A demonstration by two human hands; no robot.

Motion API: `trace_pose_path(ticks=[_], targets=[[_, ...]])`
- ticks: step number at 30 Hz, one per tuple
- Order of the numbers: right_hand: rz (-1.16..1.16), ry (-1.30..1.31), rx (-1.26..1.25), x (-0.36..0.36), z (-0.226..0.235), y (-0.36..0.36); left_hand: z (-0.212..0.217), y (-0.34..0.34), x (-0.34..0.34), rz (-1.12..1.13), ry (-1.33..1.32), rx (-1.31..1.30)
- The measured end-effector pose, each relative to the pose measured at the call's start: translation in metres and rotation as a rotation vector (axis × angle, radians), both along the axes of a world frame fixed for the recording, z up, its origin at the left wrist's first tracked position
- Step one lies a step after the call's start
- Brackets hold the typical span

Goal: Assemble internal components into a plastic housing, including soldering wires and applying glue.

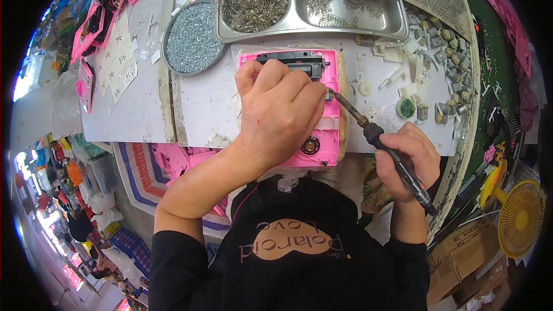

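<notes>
The white worktable (201,103) is crowded. At its near edge lies the pink plastic case (328,121). My left hand (279,112) rests on the case, fingers curled together. My right hand (406,158), right of the case, grips the soldering iron (377,138), whose tip touches the case.

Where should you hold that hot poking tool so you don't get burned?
Hold the soldering iron by its dark handle, well behind the metal shaft, as the right hand does now. Come from the right, the cord end: the tip slants up and left onto the pink case, where the left hand rests, so that end is probably hot.
</notes>
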State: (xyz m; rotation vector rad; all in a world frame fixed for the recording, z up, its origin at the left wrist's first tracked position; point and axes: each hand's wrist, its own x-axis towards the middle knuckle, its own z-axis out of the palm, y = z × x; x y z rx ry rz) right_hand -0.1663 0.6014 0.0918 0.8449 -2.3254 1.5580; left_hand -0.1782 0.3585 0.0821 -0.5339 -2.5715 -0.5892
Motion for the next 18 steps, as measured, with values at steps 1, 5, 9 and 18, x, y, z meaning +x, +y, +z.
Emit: trace_pose_path(ticks=[1,5,9,18], targets=[[-0.001,-0.010,-0.007,0.0000,0.0001,0.0004,0.0002,-0.0002,0.0000,-0.001,-0.004,-0.002],[-0.028,-0.039,-0.029,0.0025,-0.0027,0.0042,0.0017,-0.0002,0.0000,-0.002,-0.012,-0.007],[-0.033,-0.042,-0.034,0.0032,-0.0025,0.0057,0.0011,0.0001,0.0003,-0.001,-0.002,-0.001],[-0.025,-0.018,-0.057,0.0022,-0.0025,0.0065,-0.0007,-0.0003,0.0003,0.001,-0.004,-0.001]])
